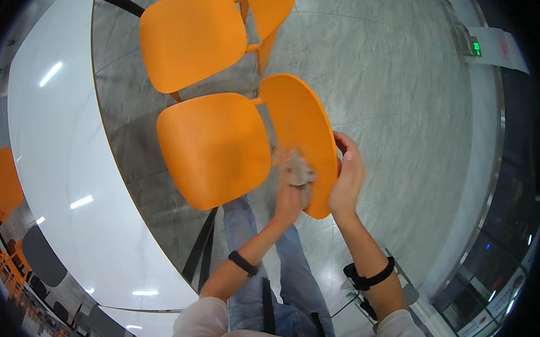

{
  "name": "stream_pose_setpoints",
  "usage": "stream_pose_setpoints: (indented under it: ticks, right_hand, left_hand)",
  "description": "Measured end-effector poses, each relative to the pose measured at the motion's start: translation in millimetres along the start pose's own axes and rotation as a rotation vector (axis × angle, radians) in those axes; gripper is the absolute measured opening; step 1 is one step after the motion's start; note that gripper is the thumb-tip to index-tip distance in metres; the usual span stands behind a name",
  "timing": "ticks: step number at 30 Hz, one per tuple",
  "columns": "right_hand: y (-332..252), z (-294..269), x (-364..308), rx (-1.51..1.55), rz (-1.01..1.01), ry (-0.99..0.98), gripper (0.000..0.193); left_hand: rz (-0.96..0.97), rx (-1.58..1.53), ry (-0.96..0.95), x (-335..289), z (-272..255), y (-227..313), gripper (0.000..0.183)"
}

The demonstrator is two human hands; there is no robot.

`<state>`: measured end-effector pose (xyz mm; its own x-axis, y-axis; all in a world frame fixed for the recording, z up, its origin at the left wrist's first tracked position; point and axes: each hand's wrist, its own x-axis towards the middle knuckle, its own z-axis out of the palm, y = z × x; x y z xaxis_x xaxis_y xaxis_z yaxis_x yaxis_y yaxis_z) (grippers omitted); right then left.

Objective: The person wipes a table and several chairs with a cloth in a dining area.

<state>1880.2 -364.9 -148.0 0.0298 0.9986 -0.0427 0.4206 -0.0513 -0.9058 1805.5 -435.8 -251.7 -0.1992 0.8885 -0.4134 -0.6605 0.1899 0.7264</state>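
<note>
An orange chair (214, 150) stands in front of me, its backrest (304, 127) turned toward my right side. My left hand (290, 186) presses a crumpled grey cloth (299, 169) against the inner face of that backrest, near its lower end. Hand and cloth are smeared by motion. Around the outer edge of the same backrest curls my right hand (348, 179), its thumb near the rim and its fingers partly hidden behind the panel.
A long white table (67, 148) curves along the left. Beyond the chair stands a second orange chair (193, 38). Grey tiled floor (388, 101) lies to the right, bordered by dark glass (516, 155). Black table legs (201, 248) stand near my knees. More chairs (42, 253) are beyond the table.
</note>
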Motion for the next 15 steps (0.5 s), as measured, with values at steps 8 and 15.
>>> stream_pose_setpoints:
  ticks: [8,15]
  right_hand:
    - [-1,-1,-1,0.041,0.043,0.01,0.05]
    - [2,-3,0,0.464,0.037,-0.009,0.049]
  left_hand:
    - [0.17,0.511,0.002,129,-11,40,0.045]
    - [0.414,0.631,-0.27,-59,-9,-2,0.065]
